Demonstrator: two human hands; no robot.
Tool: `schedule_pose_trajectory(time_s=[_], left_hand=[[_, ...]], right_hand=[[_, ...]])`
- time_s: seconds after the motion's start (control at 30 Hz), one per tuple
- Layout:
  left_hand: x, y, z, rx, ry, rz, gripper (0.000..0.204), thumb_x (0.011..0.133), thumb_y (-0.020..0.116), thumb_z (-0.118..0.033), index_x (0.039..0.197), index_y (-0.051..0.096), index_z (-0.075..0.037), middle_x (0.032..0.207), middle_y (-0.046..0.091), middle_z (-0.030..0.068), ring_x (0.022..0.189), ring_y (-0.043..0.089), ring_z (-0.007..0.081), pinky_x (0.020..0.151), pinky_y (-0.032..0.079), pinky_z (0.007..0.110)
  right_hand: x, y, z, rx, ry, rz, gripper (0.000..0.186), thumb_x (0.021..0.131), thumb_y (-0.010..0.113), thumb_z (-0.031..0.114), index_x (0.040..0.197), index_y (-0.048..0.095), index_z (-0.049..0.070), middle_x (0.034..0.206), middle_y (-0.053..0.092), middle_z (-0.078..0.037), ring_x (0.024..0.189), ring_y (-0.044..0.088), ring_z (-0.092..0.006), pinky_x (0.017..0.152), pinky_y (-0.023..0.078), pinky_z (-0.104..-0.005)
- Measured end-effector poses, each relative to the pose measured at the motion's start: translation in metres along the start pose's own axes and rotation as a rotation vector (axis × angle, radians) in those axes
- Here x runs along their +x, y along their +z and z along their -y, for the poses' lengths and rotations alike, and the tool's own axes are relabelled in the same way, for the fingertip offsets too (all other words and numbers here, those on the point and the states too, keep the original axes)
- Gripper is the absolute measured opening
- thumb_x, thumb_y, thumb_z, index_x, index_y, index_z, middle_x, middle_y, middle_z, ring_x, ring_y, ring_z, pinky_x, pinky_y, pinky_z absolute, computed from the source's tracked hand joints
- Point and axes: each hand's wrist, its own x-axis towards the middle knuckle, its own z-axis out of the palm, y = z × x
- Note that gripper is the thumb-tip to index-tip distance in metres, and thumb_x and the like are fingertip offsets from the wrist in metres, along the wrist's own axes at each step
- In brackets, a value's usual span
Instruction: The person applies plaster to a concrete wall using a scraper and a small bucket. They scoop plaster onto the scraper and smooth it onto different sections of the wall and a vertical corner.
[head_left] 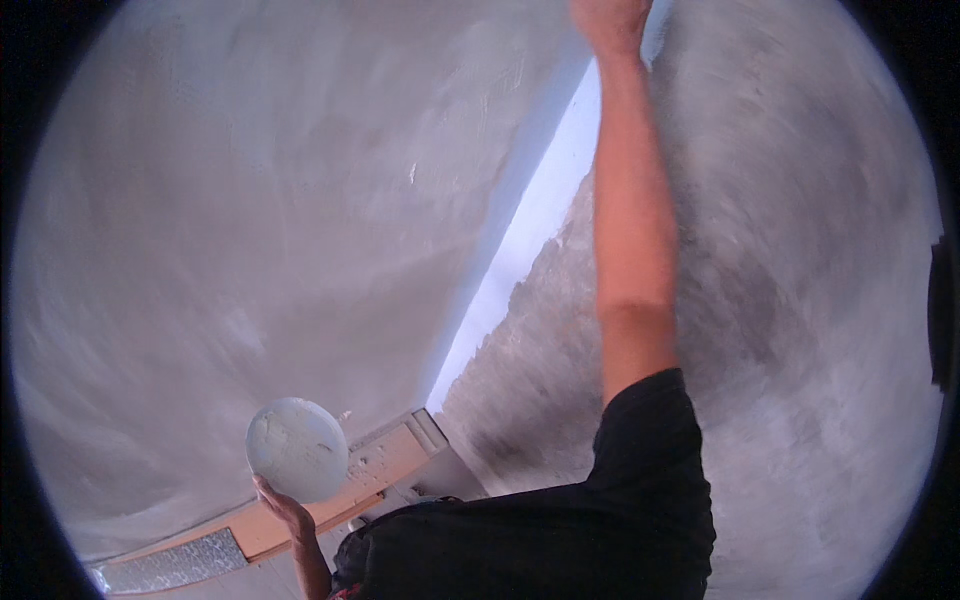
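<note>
Shirt: the person wears a black shirt (pixel 540 545), its short sleeve ending above the right elbow; 1 bare forearm reaches up, the other comes in low.
Left hand: this left hand (pixel 285 505) is closed at the lower-left rim of the disc, bearing it; how the hidden fingers lie, I cannot tell.
Disc: the round pale disc (pixel 297 448) sits at the lower left, face showing, with smears of a greyish-beige material on it.
Right hand: this right hand (pixel 610 22) is raised at the top edge, partly cut off; how far it is open, and whether it has hold of anything, I cannot tell.
Band: a pale bluish-white band (pixel 520 245) runs slantwise between 2 grey, streaked surfaces, the left one (pixel 250 250) and the right one (pixel 770 300); its right edge is ragged.
Plank: beyond the disc lies an orange-brown plank (pixel 400 455), with a mottled grey panel (pixel 175 562) near its left end.
Step, as judged: overhead work beside the band, the disc borne ready.
Next move, as judged: calls for a steady reach and a disc kept from tipping.
Writing: no brand, label or lettering can be read.
</note>
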Motion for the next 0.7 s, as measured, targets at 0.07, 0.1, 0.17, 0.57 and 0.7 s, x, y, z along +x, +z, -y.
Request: schedule_pose_trajectory(time_s=[0.07,0.1,0.17,0.57,0.7], left_hand=[[0.001,-0.004,0.002,0.011,-0.007,-0.001,0.056,0.099,0.035,-0.047,0.120,0.049,0.003,0.112,0.053,0.0119,0.105,0.049,0.0220,0.092,0.040,0.038],[0.002,-0.006,0.004,0.015,-0.010,0.005,0.056,0.099,0.035,-0.047,0.120,0.049,0.002,0.113,0.052,0.0117,0.105,0.049,0.0217,0.092,0.040,0.038],[0.004,-0.009,0.008,0.016,-0.012,0.017,0.055,0.099,0.035,-0.047,0.120,0.049,0.002,0.113,0.052,0.0116,0.106,0.048,0.0214,0.092,0.040,0.038],[0.013,-0.019,0.013,-0.008,-0.030,0.057,0.053,0.100,0.036,-0.046,0.121,0.049,0.001,0.112,0.054,0.0115,0.105,0.049,0.0213,0.093,0.039,0.037],[0.011,-0.009,0.005,-0.027,-0.033,0.032,0.054,0.099,0.037,-0.046,0.121,0.049,0.002,0.111,0.054,0.0114,0.104,0.050,0.0212,0.093,0.039,0.037]], right_hand=[[0.004,0.001,0.007,0.134,0.027,0.070,0.024,0.087,0.057,0.010,0.107,0.065,0.000,0.105,0.064,-0.020,0.100,0.059,-0.0359,0.089,0.046,-0.0409],[0.002,0.000,0.008,0.194,0.039,0.106,0.023,0.088,0.057,0.010,0.107,0.065,0.000,0.104,0.064,-0.021,0.099,0.060,-0.0359,0.088,0.046,-0.0404],[-0.011,0.002,0.007,0.168,0.008,0.126,0.023,0.087,0.058,0.010,0.107,0.066,0.002,0.105,0.065,-0.020,0.100,0.060,-0.0357,0.089,0.047,-0.0390],[-0.137,-0.066,0.106,0.327,0.122,0.447,0.052,0.070,0.054,-0.004,0.117,0.066,0.015,0.110,0.065,-0.009,0.102,0.060,-0.0273,0.089,0.046,-0.0413],[-0.179,-0.083,0.140,0.385,0.168,0.540,0.054,0.069,0.051,-0.006,0.116,0.067,0.015,0.115,0.065,-0.007,0.102,0.061,-0.0256,0.091,0.046,-0.0401]])
